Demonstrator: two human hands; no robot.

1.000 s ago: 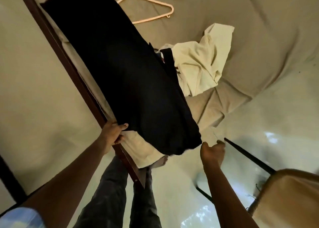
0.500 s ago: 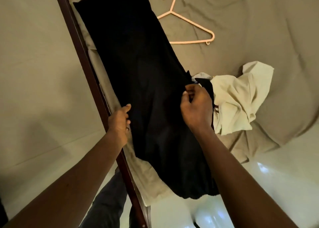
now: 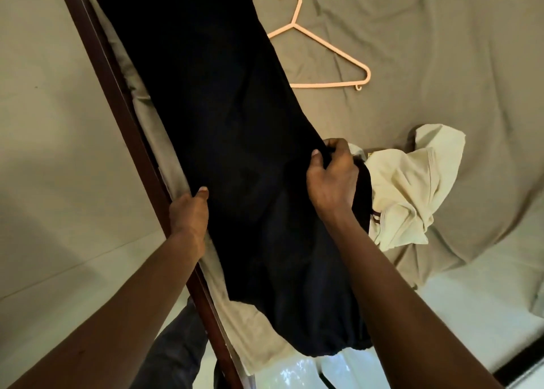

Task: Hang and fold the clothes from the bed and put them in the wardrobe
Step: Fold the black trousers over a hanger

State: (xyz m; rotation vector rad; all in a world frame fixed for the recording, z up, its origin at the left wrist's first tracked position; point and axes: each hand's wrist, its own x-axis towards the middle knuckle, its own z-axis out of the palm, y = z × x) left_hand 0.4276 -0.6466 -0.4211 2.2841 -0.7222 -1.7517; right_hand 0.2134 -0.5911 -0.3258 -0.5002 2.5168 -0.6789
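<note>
The long black cloth garment (image 3: 229, 153) lies flat along the edge of the grey-sheeted bed (image 3: 441, 35). Right hand (image 3: 332, 179) pinches its right edge; left hand (image 3: 190, 212), fingers hidden, apparently grips the left edge. Limp and light: lift by both edges.

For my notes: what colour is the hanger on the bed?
The hanger is pale pink; head view.

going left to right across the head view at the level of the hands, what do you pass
dark bed frame rail -> left hand -> black garment -> right hand -> cream garment -> grey bedsheet
</note>
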